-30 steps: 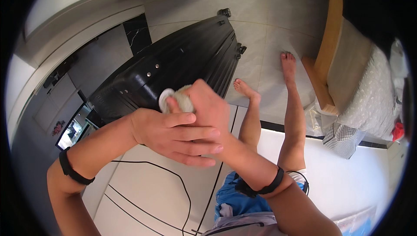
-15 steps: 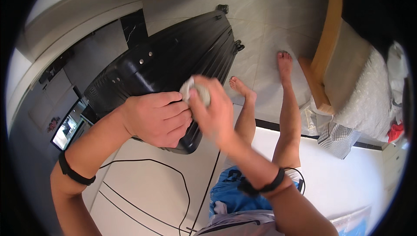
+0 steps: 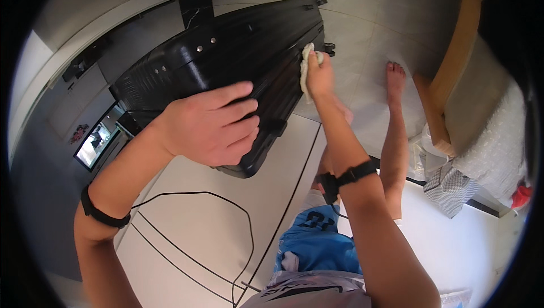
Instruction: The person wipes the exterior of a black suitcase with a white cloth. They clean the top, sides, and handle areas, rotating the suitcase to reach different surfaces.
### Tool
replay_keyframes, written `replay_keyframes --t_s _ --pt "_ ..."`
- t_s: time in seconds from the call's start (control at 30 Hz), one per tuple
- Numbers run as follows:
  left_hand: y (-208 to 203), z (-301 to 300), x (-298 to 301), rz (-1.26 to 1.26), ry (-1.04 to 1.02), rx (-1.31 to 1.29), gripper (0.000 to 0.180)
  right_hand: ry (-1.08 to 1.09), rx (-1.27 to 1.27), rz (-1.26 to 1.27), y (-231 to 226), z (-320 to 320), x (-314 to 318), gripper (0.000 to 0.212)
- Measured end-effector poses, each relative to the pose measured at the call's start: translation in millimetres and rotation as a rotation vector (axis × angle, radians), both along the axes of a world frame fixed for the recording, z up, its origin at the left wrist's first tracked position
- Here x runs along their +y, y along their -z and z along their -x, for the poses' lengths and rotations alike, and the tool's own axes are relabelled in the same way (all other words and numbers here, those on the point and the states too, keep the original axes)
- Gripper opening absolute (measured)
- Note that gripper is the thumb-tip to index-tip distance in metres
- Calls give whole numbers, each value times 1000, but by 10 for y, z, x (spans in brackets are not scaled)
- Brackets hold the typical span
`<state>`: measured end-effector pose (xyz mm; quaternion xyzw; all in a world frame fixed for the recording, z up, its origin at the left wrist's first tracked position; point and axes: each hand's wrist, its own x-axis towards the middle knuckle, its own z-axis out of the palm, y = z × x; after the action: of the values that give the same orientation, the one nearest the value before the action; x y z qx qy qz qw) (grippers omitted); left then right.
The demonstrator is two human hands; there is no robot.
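A black hard-shell suitcase [image 3: 226,64] with ribbed sides and small wheels stands in front of me, slanting across the view. My left hand [image 3: 212,124] rests on its near top corner, fingers apart and holding nothing. At the suitcase's right side, toward the wheels, my right hand [image 3: 321,78] is closed around a pale cloth [image 3: 306,70]. The cloth lies against the ribbed shell, and part of it hangs below my fingers.
Black cables [image 3: 192,251] loop over the white floor tiles at the lower left. To the right is wooden furniture [image 3: 459,53] with a bubble-wrapped item [image 3: 490,126] and a checked cloth [image 3: 450,189] beside it. A lit screen [image 3: 97,143] shows at the left.
My right hand has carried the cloth away from my left hand, forward and right along the suitcase. My left fingers have spread apart. The whole view has shifted slightly.
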<state>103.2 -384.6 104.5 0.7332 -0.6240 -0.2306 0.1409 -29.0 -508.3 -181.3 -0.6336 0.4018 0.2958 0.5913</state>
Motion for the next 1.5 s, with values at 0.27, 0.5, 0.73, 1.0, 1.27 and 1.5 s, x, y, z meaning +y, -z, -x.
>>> replay_keyframes --t_s 0.27,0.5,0.73,1.0,1.27,1.5 --pt "-102 449 217 -107 -340 -247 20 296 -139 -185 -1252 227 -104 44" --pt "-60 356 125 -207 -578 -275 17 -143 -840 124 -2402 264 -40 47" --pt "-25 236 140 -131 -600 -258 19 24 -842 115 -1809 23 77 34" --pt "-100 208 89 -174 -525 -279 13 823 4 -270 -1137 -312 -225 30" --pt "-6 156 -8 -129 -476 -251 14 360 -791 -158 -1422 190 -50 28" --pt "6 35 -12 -104 -441 -256 17 311 -1230 40 -1416 -160 179 30"
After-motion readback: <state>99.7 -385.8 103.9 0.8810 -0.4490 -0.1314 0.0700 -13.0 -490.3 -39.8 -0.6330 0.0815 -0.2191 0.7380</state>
